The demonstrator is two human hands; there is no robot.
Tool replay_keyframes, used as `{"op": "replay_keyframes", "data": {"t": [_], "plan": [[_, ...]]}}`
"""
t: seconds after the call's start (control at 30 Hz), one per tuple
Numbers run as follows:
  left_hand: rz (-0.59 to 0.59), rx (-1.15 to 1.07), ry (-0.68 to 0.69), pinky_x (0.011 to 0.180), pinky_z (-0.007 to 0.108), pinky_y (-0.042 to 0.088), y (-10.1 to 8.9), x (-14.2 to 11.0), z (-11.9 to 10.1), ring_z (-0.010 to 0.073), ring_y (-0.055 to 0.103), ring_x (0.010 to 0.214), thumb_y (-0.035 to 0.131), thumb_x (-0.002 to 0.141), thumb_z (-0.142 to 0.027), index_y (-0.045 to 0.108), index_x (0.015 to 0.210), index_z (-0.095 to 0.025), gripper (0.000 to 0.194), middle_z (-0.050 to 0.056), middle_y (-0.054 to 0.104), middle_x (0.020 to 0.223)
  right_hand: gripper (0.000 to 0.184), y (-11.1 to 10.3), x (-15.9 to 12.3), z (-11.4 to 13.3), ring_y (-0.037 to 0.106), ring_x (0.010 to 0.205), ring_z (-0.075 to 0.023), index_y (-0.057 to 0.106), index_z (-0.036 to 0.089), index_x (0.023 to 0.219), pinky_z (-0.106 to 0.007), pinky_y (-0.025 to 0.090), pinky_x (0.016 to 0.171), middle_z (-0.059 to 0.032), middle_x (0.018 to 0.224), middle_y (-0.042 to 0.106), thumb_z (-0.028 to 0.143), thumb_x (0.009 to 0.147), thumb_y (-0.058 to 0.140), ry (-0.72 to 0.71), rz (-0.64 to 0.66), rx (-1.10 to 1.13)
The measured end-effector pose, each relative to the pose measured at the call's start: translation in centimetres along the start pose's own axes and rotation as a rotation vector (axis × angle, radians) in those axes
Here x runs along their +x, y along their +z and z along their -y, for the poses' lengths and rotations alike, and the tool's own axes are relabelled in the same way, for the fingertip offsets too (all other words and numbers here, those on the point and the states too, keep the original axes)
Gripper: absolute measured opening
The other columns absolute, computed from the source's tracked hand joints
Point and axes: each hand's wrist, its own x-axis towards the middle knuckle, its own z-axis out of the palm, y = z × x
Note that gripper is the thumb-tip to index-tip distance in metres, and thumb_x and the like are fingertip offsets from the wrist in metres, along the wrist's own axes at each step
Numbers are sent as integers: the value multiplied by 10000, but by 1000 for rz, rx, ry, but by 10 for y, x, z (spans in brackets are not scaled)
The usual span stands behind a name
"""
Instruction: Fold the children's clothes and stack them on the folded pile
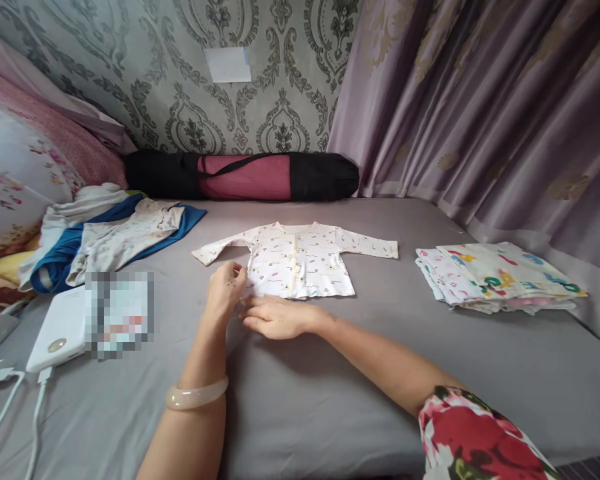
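Note:
A small white baby shirt (320,263) with a tiny print and a front placket lies flat on the grey sheet, its sleeves spread out to both sides. My left hand (227,287), a pale bangle on its wrist, is at the shirt's lower left edge. Its fingers are curled closed at the side seam, and the fingertips are partly hidden. Along the bottom hem rests my right hand (280,317), palm down, with its fingers stretched out to the left towards the lower left corner.
Folded printed clothes (505,277) are stacked at the right. Crumpled clothes (115,233) lie at the left beside a floral pillow (20,173). A white power bank (63,327) with a cable sits front left. A black and pink rolled bag (245,177) lies along the wall.

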Motion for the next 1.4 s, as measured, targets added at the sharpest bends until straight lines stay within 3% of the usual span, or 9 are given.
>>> {"op": "replay_keyframes", "data": {"t": [0.07,0.2,0.27,0.4,0.57,0.73,0.87,1.03,1.4], "plan": [[-5,-12,42,639,259,388,3,-4,-6,191,603,759,454,869,-386,614,873,-207,240,45,669,789,403,-21,-6,-8,625,1076,-182,682,174,1038,-277,459,928,-42,1137,700,365,984,331,24,-11,174],[25,-49,228,675,255,418,12,-16,-24,175,605,768,439,890,-340,618,924,-218,219,36,672,824,392,-50,-14,-40,633,1017,-163,658,180,1078,-263,449,890,-49,1077,705,305,986,298,238,-444,45],[36,-40,409,778,276,451,21,-23,-33,189,612,878,431,901,-307,623,967,-213,224,59,681,948,397,-53,-17,-61,568,1155,-182,624,173,1189,-298,392,985,-87,1227,648,263,979,298,348,-554,-144],[129,34,694,1046,401,387,44,-32,-40,263,492,1239,436,917,-289,606,1162,-205,310,108,580,1320,528,-43,-23,-95,203,1455,-218,379,125,1468,-408,121,1174,-129,1569,285,333,996,269,488,-457,-361],[289,154,602,1135,554,243,56,-39,-43,311,305,1415,379,953,-327,500,1354,-252,425,76,458,1478,602,-35,-24,-107,67,1485,-219,263,176,1531,-451,5,1183,-94,1612,146,455,1002,200,552,-410,-422],[276,167,525,1143,617,116,54,-42,-44,306,181,1468,377,957,-388,434,1405,-273,467,91,336,1553,616,-47,-30,-112,80,1483,-240,275,170,1527,-495,-18,1173,-111,1606,162,480,1001,195,575,-484,-443],[271,149,539,1147,584,155,53,-42,-43,280,222,1458,372,957,-408,462,1351,-271,426,99,365,1536,651,-64,-42,-125,55,1485,-231,204,107,1540,-479,-36,1177,-113,1610,127,472,1001,189,669,-584,-444],[289,182,543,1148,557,194,52,-43,-44,267,242,1452,363,964,-408,493,1287,-262,378,85,399,1517,681,-75,-53,-142,96,1479,-234,210,62,1531,-471,4,1184,-115,1603,154,481,997,161,799,-554,-353],[245,173,565,1133,571,238,53,-40,-41,273,315,1422,364,962,-450,506,1281,-273,391,68,454,1482,594,-98,-77,-156,86,1476,-272,313,204,1511,-559,12,1153,-97,1609,166,458,999,153,970,-589,-267]]}}
